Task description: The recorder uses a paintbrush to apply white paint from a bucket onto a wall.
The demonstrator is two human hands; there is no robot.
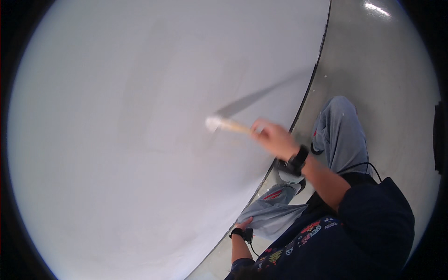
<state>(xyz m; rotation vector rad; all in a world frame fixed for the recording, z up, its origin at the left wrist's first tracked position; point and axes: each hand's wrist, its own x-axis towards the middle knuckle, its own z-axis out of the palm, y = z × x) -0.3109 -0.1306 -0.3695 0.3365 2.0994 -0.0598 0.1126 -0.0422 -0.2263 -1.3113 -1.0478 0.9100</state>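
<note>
My right hand (276, 139) is closed round the pale wooden handle of a brush (239, 126), blurred by motion. Its white head (213, 123) is at the large white wall (93, 186) and looks to be touching it. A long shadow runs from the head toward the wall's bottom edge. Low on the left, my left hand (243, 224) rests on my bent left knee, its fingers stretched over the grey-blue trousers (275, 217). Both wrists wear black bands with small devices.
Faint darker patches (149, 84) mark the wall. A dark strip (318, 56) runs along its base, beside a shiny grey floor (387, 70). Under my right wrist a pale round thing (288, 177) is partly hidden. A black cable (368, 164) loops near my waist.
</note>
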